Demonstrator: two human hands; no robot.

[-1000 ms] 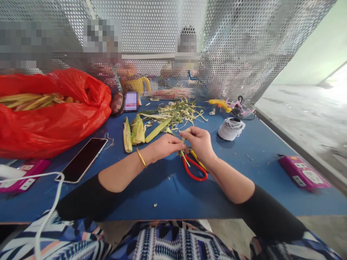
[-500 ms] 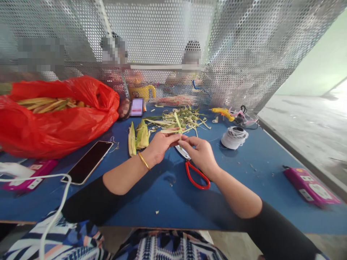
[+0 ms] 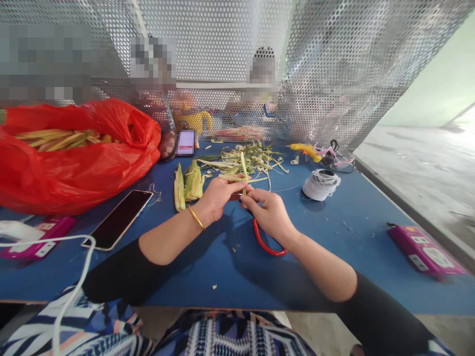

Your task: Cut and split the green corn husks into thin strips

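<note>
My left hand (image 3: 217, 196) and my right hand (image 3: 267, 211) meet over the middle of the blue table (image 3: 334, 247), both pinching thin pale green leaf strips (image 3: 243, 170) that stick up and out between the fingertips. Red-handled scissors (image 3: 264, 242) lie on the table under my right hand, mostly hidden by it. Two folded green husk pieces (image 3: 188, 184) lie just left of my left hand. A heap of shredded leaf strips (image 3: 247, 157) lies behind the hands.
A red plastic bag (image 3: 74, 163) of husks fills the far left. A phone (image 3: 118, 217), pink power strips (image 3: 425, 249) (image 3: 35, 237), a white cable (image 3: 67, 277), a spool of white string (image 3: 319, 182) and a yellow glue gun (image 3: 306, 150) sit around. Perforated metal screen (image 3: 334, 74) behind, people beyond it.
Both hands lifted off the scissors and rose slightly toward the strip heap, now holding the strips upright between the fingertips. The view shifted a little.
</note>
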